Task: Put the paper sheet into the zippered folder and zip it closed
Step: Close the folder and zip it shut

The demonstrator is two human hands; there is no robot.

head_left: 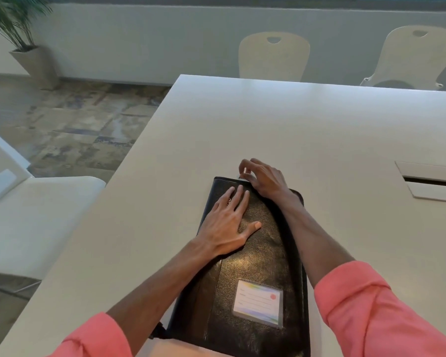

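A black zippered folder (252,269) lies closed and flat on the white table (319,140), its long side running away from me. A name card (258,302) sits in a clear pocket on its cover. My left hand (229,222) rests flat on the cover's far half, fingers spread. My right hand (263,177) is at the folder's far edge, with thumb and fingers pinched on what looks like the small zipper pull (240,177). No paper sheet is visible.
A cable slot (433,181) is cut into the table at the right. Two cream chairs (273,57) stand beyond the far edge. A white seat (36,217) is on my left and a potted plant (23,42) stands at the back left.
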